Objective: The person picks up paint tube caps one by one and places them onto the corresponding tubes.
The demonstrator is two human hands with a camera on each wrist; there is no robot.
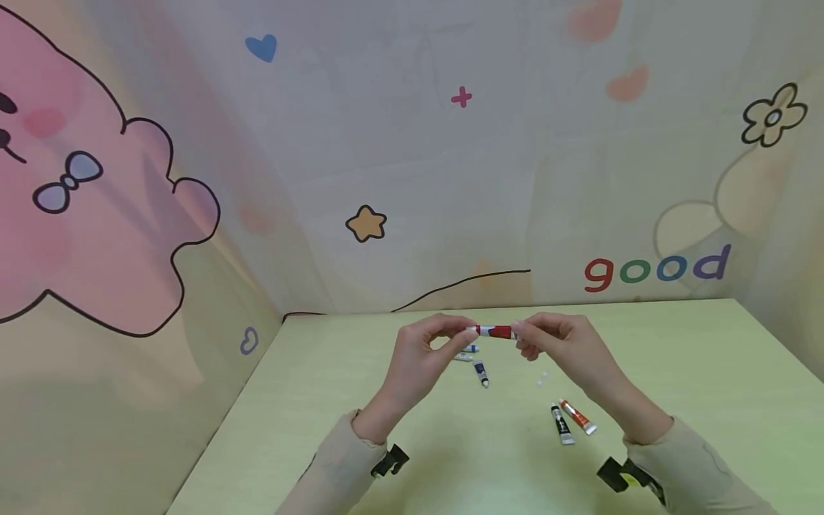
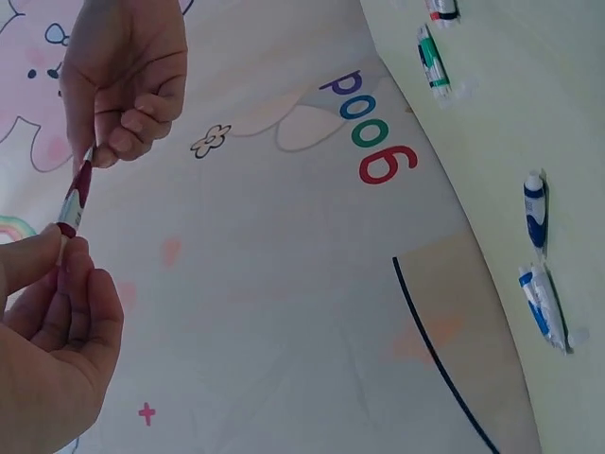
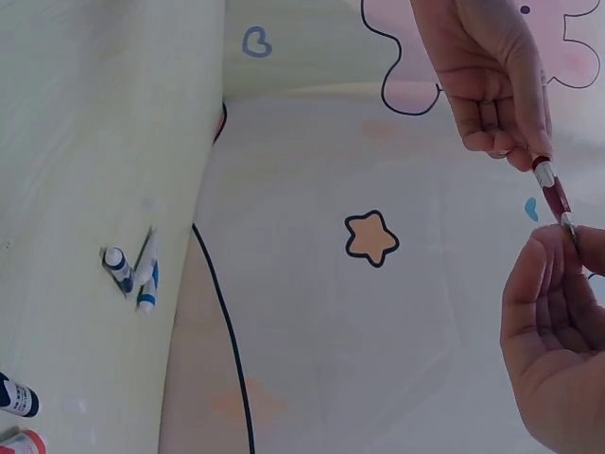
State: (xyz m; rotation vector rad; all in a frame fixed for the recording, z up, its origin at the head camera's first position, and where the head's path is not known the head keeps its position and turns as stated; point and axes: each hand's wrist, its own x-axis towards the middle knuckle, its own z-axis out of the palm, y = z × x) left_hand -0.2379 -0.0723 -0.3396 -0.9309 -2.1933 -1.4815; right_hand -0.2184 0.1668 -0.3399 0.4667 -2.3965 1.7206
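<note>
A small red and white paint tube (image 1: 498,332) is held level above the table between both hands. My left hand (image 1: 417,354) pinches one end of it between thumb and fingertips. The other end, narrow and flattened in the left wrist view, is pinched by my right hand (image 1: 576,350), whose remaining fingers are curled beneath. Between the two grips the red label of the tube (image 3: 556,189) stays visible, while both tips are partly covered by fingers.
A dark blue tube (image 1: 481,373) and a white tube (image 1: 462,356) lie beyond the hands. A black tube (image 1: 562,424) and an orange tube (image 1: 578,417) lie at right. The left wrist view adds a green tube (image 2: 433,62). A printed curtain (image 1: 412,179) borders the table.
</note>
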